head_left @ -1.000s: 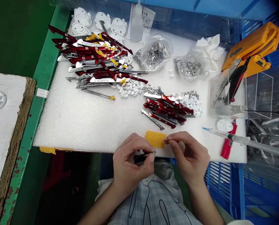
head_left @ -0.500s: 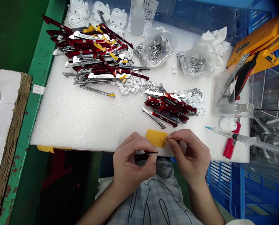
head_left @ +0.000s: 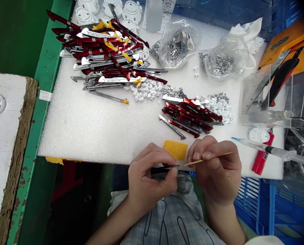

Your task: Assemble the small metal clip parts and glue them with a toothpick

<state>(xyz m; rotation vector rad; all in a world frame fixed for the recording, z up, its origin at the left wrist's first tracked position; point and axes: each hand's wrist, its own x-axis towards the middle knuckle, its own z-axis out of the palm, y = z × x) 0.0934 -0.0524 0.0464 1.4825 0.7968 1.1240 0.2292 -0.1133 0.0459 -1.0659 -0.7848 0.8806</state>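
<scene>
Left hand (head_left: pixel 149 183): pinches a slim dark metal strip (head_left: pixel 164 169), long axis running sideways, tip toward the right hand.
Right hand (head_left: pixel 215 173): grips a thin wooden stick (head_left: pixel 208 159), its end just beside that tip; hands close, not touching.
Beyond: yellow foam pad (head_left: pixel 175 150), white foam board (head_left: pixel 90 132), rough-textured.
Farthest: heaped red-and-steel slender pieces (head_left: pixel 190 117).

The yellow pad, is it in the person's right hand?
No, the yellow pad lies on the white foam board; the right hand holds a thin stick.
</scene>
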